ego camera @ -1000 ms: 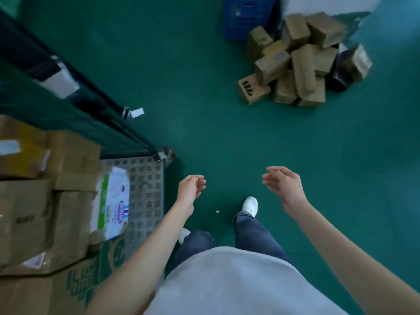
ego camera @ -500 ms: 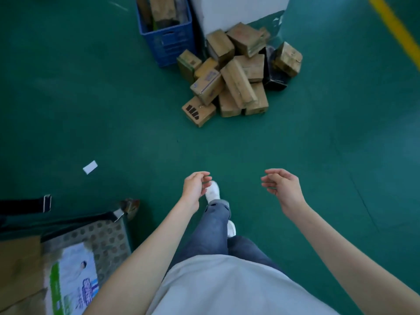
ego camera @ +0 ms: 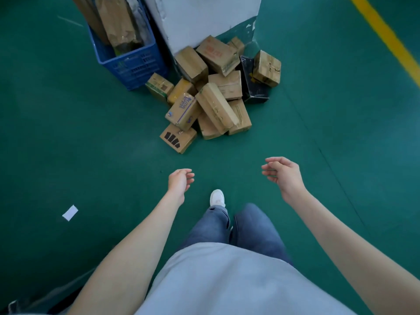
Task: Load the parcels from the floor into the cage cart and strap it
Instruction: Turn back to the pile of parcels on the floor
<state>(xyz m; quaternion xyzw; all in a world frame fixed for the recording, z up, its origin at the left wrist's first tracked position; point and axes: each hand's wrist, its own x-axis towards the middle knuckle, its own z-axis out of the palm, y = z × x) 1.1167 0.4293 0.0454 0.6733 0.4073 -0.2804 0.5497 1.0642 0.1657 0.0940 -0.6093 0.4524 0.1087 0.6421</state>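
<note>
Both hands are hanging free above the green floor (ego camera: pixel 91 133), holding nothing: the left hand (ego camera: pixel 179 181) and right hand (ego camera: pixel 284 172) are each showing loosely curled fingers. The pile of cardboard parcels (ego camera: pixel 213 98) is lying well ahead of both, its nearest box (ego camera: pixel 178 138) just beyond the left hand, beside a blue crate (ego camera: pixel 134 62).

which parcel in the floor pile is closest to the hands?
The brown cardboard box with black bar marks on its top, at the pile's front edge. It lies alone on the green floor, ahead of the empty left hand; the other parcels sit behind it.
</note>
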